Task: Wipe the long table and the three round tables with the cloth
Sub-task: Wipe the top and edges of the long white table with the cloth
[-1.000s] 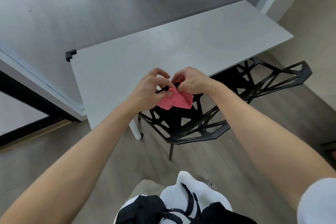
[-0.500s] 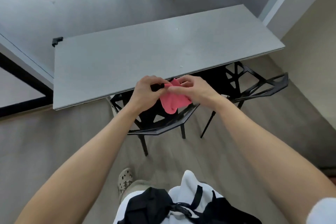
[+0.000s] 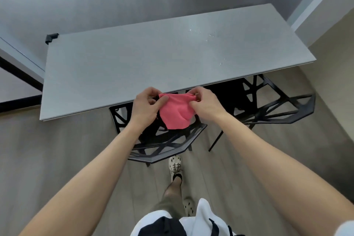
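Pink cloth [image 3: 176, 113]: we are pinching its top corners, left hand [image 3: 147, 105] and right hand [image 3: 206, 105] level; long bench [image 3: 153, 63] is lying just ahead, its length running left to right.

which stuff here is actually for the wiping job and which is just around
For the job: pink cloth, pinched by left hand and right hand; long table; white specks on it.
Just about: black chair below the cloth; second black chair; black corner piece.
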Demonstrator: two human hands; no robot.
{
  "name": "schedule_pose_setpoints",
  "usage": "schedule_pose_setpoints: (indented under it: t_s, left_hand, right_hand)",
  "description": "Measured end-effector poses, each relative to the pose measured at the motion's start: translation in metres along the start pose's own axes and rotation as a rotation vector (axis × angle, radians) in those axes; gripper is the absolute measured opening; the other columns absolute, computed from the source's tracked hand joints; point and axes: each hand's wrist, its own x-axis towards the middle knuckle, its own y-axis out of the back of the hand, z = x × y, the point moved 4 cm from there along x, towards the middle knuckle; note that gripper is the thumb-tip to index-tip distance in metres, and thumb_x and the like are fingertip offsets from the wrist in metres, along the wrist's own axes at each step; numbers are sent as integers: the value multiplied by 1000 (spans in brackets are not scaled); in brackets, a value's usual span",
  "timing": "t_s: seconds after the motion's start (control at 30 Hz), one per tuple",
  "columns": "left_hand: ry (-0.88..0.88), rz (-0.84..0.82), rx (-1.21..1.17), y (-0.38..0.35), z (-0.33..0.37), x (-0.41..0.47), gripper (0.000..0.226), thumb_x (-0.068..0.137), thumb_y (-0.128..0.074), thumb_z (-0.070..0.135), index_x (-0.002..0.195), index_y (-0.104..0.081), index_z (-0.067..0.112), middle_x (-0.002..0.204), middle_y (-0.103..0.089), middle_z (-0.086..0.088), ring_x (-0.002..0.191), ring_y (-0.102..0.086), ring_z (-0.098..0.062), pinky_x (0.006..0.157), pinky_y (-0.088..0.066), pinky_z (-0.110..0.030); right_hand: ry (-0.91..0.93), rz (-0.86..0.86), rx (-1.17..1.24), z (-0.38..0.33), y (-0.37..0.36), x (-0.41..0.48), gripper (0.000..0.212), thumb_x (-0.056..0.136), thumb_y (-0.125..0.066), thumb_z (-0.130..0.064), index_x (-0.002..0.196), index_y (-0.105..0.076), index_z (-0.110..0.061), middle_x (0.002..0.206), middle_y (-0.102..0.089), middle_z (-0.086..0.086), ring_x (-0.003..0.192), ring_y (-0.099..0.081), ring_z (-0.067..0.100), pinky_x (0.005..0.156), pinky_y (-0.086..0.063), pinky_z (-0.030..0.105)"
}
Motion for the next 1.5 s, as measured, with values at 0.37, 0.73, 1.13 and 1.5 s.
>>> schedule_pose_setpoints:
  t_s: [0.37,0.73,1.13,1.5]
  left_hand:
    - [-86,148,604,-28,-90,145,36,111,-54,37,139,-62,15,134,-61,-8,123,-60,-29,108,-49,-48]
    - [-175,437,822,-59,-145,209,39,113,-46,31,144,-55,10,155,-53,-9,159,-36,-29,133,-15,-59]
    - [-27,490,976,-68,-151,219,52,109,-40,37,152,-46,8,162,-45,-11,164,-25,-29,133,-13,-60]
    - [-54,539,984,-68,-143,217,54,108,-43,33,153,-47,5,164,-44,-15,163,-29,-32,133,-16,-59]
  right_hand:
    - [-20,98,-424,58,-2,210,58,112,-53,-35,164,-41,-12,170,-42,10,158,-37,27,131,-31,42]
    - [532,-12,-812,69,-119,244,65,116,-27,-51,175,-12,-29,183,1,6,169,6,22,136,-4,53]
    - [429,60,-803,74,-53,313,72,113,-20,-54,175,-6,-20,182,6,15,169,7,27,136,-6,53]
    - [279,138,-776,75,30,436,81,103,-15,-70,174,-13,-30,183,-2,10,169,1,25,136,0,52]
